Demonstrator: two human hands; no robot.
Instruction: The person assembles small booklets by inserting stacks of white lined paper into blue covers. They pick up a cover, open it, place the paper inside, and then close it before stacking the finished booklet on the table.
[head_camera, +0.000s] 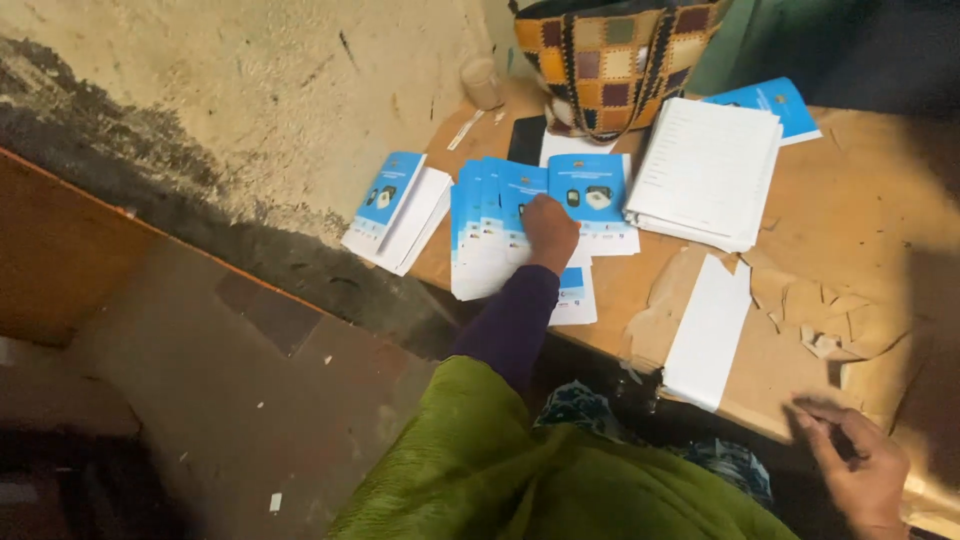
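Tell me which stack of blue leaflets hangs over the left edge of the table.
The separate stack of leaflets at far left, apart from the fanned ones under the left hand. Its corner overhangs the table edge.

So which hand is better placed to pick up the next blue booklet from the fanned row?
Probably left. The left hand already rests on the fanned booklets, fingers on their covers. The right hand lies flat near the table edge, well apart from them, beyond the white sheet.
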